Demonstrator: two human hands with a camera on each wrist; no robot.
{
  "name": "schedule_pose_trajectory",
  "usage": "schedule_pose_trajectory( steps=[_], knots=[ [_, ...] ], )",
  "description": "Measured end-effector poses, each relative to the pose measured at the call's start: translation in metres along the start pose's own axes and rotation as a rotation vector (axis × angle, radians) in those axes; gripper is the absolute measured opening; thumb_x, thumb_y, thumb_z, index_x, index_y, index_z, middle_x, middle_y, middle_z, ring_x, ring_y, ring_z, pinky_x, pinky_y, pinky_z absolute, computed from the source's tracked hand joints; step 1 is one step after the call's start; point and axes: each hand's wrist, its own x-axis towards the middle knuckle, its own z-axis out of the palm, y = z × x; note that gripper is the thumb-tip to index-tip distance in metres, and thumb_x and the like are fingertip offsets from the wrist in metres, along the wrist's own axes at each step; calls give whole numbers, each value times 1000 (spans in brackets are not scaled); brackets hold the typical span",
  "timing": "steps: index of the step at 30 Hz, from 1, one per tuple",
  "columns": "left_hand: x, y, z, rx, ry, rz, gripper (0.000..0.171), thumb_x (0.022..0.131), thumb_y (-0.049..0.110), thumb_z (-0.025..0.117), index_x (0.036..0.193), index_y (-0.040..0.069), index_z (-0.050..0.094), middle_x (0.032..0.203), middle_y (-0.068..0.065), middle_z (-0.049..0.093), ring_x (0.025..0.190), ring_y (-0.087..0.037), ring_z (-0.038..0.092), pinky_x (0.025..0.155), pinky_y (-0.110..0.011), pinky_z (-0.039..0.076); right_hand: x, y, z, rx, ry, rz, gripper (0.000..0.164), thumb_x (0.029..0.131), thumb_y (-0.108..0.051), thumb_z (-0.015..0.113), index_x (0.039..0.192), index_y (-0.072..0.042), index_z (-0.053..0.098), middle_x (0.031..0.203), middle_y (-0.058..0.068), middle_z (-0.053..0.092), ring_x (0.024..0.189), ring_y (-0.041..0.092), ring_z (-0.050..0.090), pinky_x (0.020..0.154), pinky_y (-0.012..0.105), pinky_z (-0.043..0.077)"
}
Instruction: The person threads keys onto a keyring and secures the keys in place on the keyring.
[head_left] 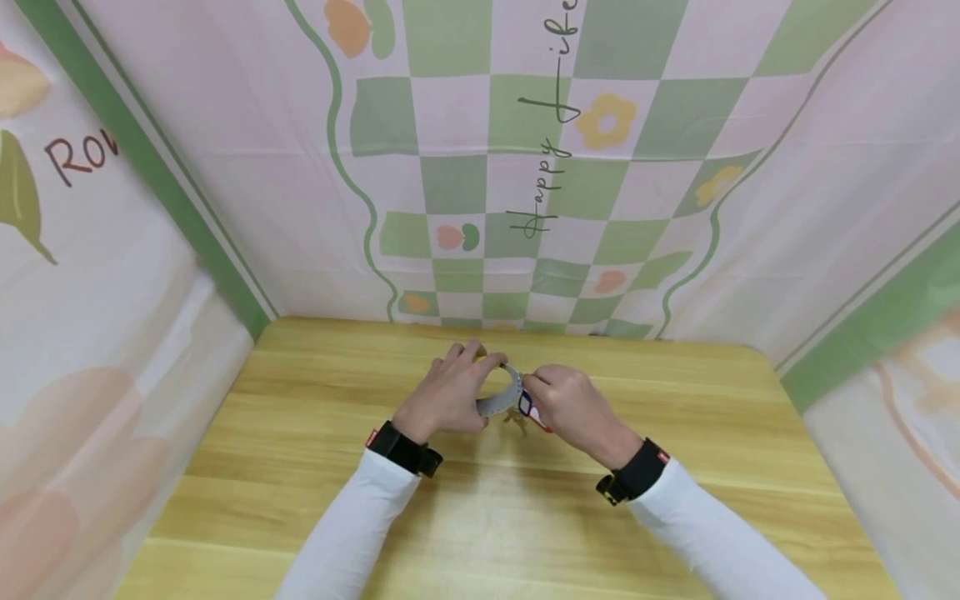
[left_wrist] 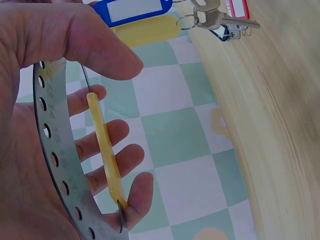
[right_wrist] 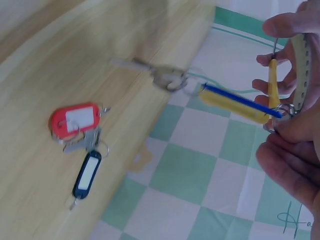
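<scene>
left hand [head_left: 452, 392] grips the perforated metal band [head_left: 499, 404] at its three o'clock; right hand [head_left: 573, 408], farther toward three, pinches the ring end of the blue key tag [left_wrist: 137, 11], keys [left_wrist: 211, 19] hanging at its eight o'clock; red key tag [right_wrist: 75, 121] on the table [head_left: 480, 533]

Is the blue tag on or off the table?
Off: the right wrist view shows the blue tag raised beside the right hand.

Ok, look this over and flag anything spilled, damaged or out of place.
Nothing stands out as spilled or damaged. The red tag and dark tag lie askew on the table, but that seems ordinary for loose key tags. The grey ring in the left hand shows no obvious damage.
</scene>
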Motion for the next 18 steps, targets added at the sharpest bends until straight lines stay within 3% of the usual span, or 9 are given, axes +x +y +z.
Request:
schedule_pose_trajectory(
  steps=[3,5,7,13,15,18],
  knots=[
    [-1,1,-1,-12,3,-2,81,68,14,83,144,20,54,132,-10,52,118,-33,50,84,-53,50,-1,1,1,-16,8,-21,18,75,11,76,92,7,73,80,13,68,70,23,67,59,31,58],
    [-1,1,-2,-17,9,-3,82,67,14,83,144,20,54,132,-11,52,119,-33,50,85,-53,50,-1,1,1,6,13,29,16,78,9,77,93,6,74,81,13,69,70,23,68,60,31,58],
    [-1,1,-2,-11,16,-7,82,67,15,83,144,21,54,133,-10,52,120,-33,49,85,-53,49,-1,-1,1,65,12,134,11,82,5,77,92,4,74,82,11,70,69,20,69,58,29,57],
    [0,2,-1,49,39,-9,82,68,18,84,144,22,53,132,-11,53,119,-34,50,85,-53,49,3,-8,-2,317,-9,560,4,89,-4,75,92,-2,77,79,5,73,65,12,69,58,26,56],
    [1,2,-1,65,45,-10,82,68,19,84,144,21,53,131,-11,53,119,-35,50,86,-54,49,4,-10,-2,376,-7,654,5,89,-5,75,92,-2,78,77,4,73,65,12,70,59,26,57],
    [1,3,-1,85,44,-15,82,69,19,84,145,21,53,132,-12,53,119,-35,50,88,-55,48,5,-11,-1,418,7,719,5,89,-4,75,91,-2,78,76,4,73,65,12,70,59,26,57]
  ],
)
